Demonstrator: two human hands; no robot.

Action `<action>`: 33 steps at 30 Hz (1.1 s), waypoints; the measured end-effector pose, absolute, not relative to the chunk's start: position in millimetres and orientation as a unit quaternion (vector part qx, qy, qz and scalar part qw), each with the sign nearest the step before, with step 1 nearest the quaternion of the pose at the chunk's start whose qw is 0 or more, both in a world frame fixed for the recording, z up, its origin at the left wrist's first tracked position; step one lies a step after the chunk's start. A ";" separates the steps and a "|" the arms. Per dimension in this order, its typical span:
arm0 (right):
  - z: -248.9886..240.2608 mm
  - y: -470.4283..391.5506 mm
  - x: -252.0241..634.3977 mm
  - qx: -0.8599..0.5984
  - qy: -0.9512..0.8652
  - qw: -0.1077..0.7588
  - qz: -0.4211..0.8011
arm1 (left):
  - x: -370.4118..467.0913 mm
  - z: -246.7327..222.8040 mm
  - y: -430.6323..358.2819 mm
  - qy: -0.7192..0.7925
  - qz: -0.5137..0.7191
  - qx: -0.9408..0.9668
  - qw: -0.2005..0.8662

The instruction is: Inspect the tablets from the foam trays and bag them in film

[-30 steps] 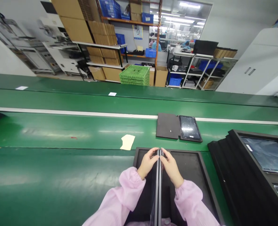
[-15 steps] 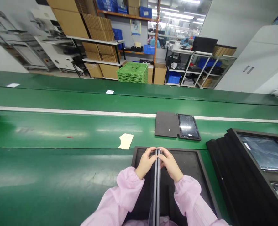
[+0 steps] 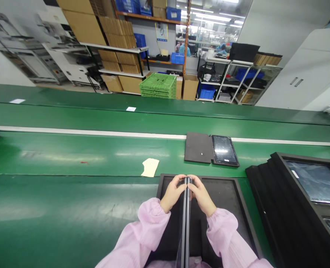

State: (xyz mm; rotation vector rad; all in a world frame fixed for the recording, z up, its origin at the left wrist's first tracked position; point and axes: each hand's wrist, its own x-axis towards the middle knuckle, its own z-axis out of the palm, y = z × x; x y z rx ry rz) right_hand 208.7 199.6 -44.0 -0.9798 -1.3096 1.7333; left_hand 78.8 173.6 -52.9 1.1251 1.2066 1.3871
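Note:
Two thin grey flat panels [image 3: 185, 223] with clear film on their sides stand on edge, side by side, seen almost edge-on. My left hand [image 3: 173, 191] pinches the far top end from the left. My right hand [image 3: 201, 194] pinches the same end from the right, its fingertips close to those of the left. Both hands are closed. Beneath them lies a black foam tray [image 3: 239, 203] with a raised rim. The lower ends of the panels reach toward my body, out of the frame.
Ahead on the green bench [image 3: 70, 208], a tablet-like device [image 3: 224, 149] lies beside a dark flat cover [image 3: 198, 148]. A torn yellow paper [image 3: 150, 167] is left of it. At right, stacked black foam trays [image 3: 290, 219] hold a film-wrapped panel [image 3: 317, 181].
Almost nothing differs. The view has shifted very slightly, while both hands keep their grip on the panels in the same place.

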 end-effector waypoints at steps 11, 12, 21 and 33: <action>-44.4 195.3 216.9 -0.344 -0.519 0.343 0.703 | 71.1 -55.1 167.1 0.434 0.555 0.462 0.538; -44.9 195.0 218.3 -0.343 -0.521 0.341 0.703 | 70.8 -55.4 166.9 0.430 0.555 0.461 0.543; -47.1 195.4 219.5 -0.330 -0.542 0.345 0.691 | 72.6 -56.2 166.3 0.416 0.561 0.462 0.546; -57.6 185.3 222.6 -0.335 -0.578 0.355 0.654 | 78.9 -79.4 159.0 0.417 0.583 0.476 0.509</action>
